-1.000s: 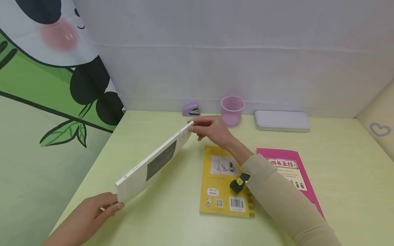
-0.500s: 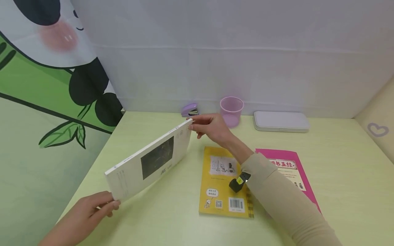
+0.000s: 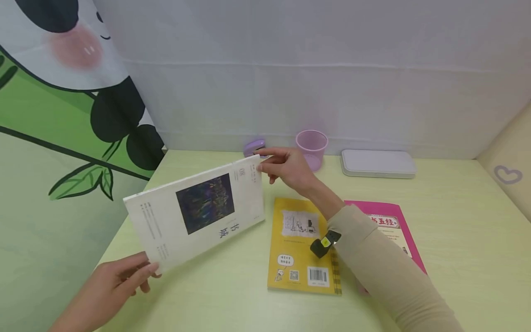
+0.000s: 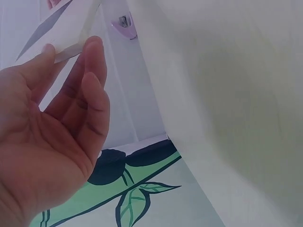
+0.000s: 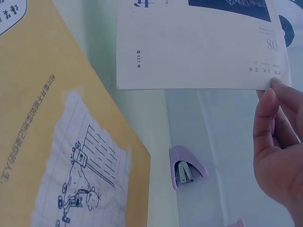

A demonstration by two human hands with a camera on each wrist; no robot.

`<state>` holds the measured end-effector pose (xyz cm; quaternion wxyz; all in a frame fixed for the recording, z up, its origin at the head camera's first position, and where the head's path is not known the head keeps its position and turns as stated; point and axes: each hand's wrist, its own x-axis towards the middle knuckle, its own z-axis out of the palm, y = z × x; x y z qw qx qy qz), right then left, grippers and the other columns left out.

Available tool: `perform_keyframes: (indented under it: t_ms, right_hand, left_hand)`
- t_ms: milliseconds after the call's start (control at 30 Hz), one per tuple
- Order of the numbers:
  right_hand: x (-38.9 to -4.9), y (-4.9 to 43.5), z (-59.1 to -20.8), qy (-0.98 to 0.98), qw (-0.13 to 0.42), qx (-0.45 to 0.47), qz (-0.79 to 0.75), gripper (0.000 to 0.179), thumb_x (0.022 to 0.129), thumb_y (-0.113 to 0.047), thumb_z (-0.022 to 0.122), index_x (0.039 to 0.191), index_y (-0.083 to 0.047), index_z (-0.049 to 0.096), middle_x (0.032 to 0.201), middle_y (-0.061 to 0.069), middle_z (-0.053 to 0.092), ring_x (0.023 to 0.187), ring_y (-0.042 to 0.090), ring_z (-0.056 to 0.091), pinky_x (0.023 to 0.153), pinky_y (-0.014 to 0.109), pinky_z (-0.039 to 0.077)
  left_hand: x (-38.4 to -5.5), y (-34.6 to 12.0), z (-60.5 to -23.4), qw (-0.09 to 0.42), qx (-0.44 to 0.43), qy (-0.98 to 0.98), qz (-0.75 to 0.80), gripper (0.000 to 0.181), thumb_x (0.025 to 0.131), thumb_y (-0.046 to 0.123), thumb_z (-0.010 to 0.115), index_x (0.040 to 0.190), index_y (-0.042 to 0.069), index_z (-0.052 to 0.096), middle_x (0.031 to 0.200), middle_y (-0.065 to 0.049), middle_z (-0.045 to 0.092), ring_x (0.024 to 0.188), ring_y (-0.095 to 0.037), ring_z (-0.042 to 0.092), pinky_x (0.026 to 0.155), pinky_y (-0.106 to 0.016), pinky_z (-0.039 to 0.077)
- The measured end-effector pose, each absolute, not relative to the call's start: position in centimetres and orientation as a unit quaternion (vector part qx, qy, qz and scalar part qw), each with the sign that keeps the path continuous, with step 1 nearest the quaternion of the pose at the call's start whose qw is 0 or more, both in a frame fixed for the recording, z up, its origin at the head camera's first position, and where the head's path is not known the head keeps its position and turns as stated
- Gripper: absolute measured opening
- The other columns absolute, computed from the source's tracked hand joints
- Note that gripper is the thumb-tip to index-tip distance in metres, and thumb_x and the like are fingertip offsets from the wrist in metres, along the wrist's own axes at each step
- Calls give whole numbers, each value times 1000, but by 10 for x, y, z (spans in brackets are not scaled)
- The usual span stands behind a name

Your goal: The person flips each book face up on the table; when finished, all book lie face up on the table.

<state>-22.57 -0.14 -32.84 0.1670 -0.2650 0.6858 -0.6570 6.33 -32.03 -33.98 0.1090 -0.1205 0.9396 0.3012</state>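
Note:
A white book (image 3: 166,221) with a dark picture on its cover is held tilted above the table, its printed face toward me. My left hand (image 3: 114,288) pinches its lower left corner between thumb and fingers, as the left wrist view also shows. At the upper right corner, my right hand (image 3: 288,170) pinches the book with thumb and fingers; the right wrist view shows that grip (image 5: 279,127) too. Below my right forearm lies a yellow book (image 3: 300,276), back cover up. A pink book (image 3: 392,210) beside it is partly hidden by the sleeve.
Along the table's back edge stand a purple stapler (image 3: 254,146), partly behind my right hand, a pink cup (image 3: 312,140) and a pale flat case (image 3: 377,163). A white cloth backdrop (image 3: 373,69) rises behind them. A panda-patterned cloth (image 3: 70,138) hangs at the left.
The white book has turned from nearly edge-on so its printed cover now faces me. Its left end has shifted left with my left hand. My right hand has risen slightly.

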Motion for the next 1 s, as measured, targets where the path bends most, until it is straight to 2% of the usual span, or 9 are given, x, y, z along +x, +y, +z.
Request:
perform_keyframes:
  t_ms: [133,300,500,733,867,1000]
  right_hand:
    - [-225,-1,-325,693,163,-258,-653,40,96,-6,77,135,-9,71,95,6,78,64,18,59,66,24,56]
    - [-224,-2,-320,697,162,-250,-653,42,96,-6,77,137,-8,70,99,10,78,63,18,58,64,24,56]
    - [-224,0,-319,695,153,-246,-658,41,95,-5,78,135,-9,71,101,11,77,62,17,59,65,24,57]
    - [-222,2,-319,690,149,-246,-665,42,95,-4,77,136,-11,72,98,8,77,60,16,59,64,24,58]
    - [-221,2,-319,690,148,-245,-665,42,95,-4,77,136,-10,72,99,8,77,60,17,59,64,24,58]
    - [-221,2,-320,689,149,-244,-666,41,95,-3,76,136,-8,72,102,11,77,61,16,59,64,23,58]
  left_hand:
    - [59,-318,-335,142,-141,924,325,37,110,31,58,138,9,67,101,-2,74,77,-15,64,66,-29,55]
    - [59,-317,-333,138,-139,913,357,35,111,28,56,139,8,65,114,-7,74,77,-18,66,65,-31,55]
    - [57,-318,-333,144,-143,903,378,35,111,28,56,139,8,64,103,-4,74,74,-20,62,68,-30,53]
    - [57,-315,-331,118,-167,904,376,31,109,25,60,133,5,68,91,-2,72,66,-19,57,59,-27,47]
    - [58,-312,-331,109,-180,902,377,36,106,26,65,136,6,68,84,-2,71,63,-18,57,55,-27,45]
    - [60,-309,-333,65,-166,901,396,49,101,20,72,146,5,61,89,-4,74,62,-19,62,54,-28,49]
